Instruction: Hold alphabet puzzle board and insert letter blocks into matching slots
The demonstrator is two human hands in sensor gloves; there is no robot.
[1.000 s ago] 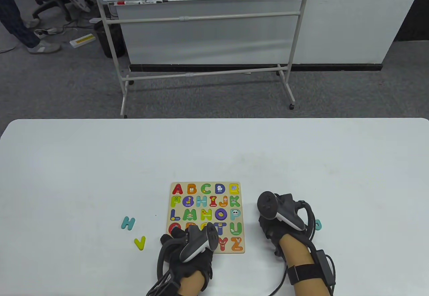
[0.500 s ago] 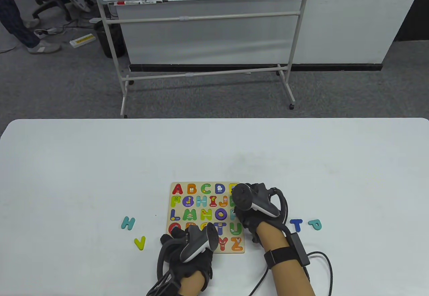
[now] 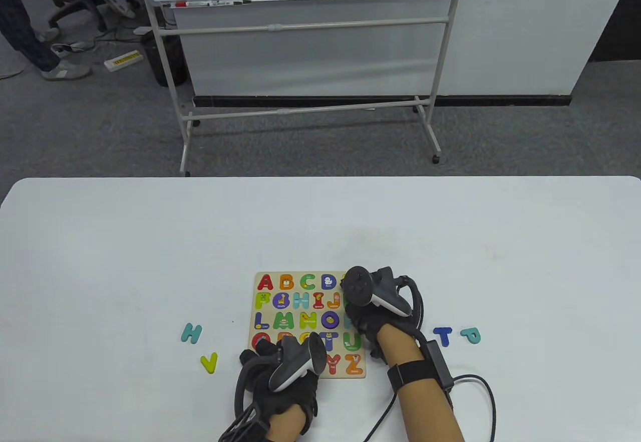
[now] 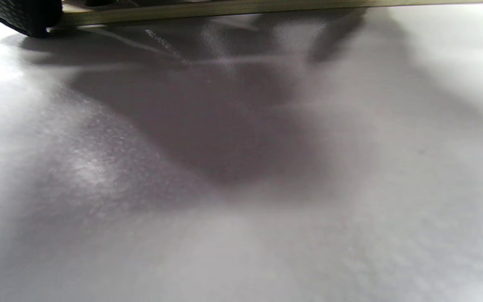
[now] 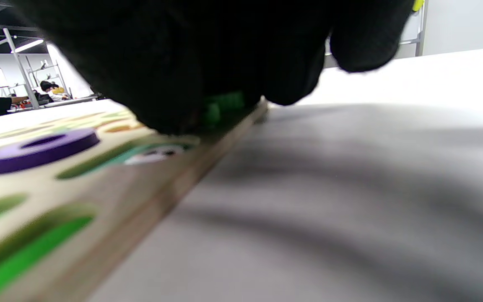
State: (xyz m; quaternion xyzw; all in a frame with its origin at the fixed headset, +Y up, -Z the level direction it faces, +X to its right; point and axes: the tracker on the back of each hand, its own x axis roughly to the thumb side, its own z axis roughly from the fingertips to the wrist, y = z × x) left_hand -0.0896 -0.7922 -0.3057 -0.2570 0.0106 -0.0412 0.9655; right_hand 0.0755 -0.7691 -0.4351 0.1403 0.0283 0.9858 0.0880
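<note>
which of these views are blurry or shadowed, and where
Table view: sharp and evenly lit. Left wrist view: soft, with a broad dark shadow on the table below the board edge. Right wrist view: the gloved fingers are a dark blur; the board is soft up close.

Left hand (image 3: 280, 377): black knit sensor glove; black wire loops at the wrist.
Left tracker (image 3: 296, 362): controller-shaped, dark grey with a light grey underside, round black head.
Left forearm (image 3: 284, 427): bare skin, no sleeve.
Right hand (image 3: 373, 329): black knit glove, ribbed weave.
Right tracker (image 3: 376, 293): round black head with small buttons, grey-white handle.
Right forearm (image 3: 425, 412): bare skin; black strap (image 3: 410, 375); black box (image 3: 438, 358); black cable (image 3: 481, 387) looping out.
</note>
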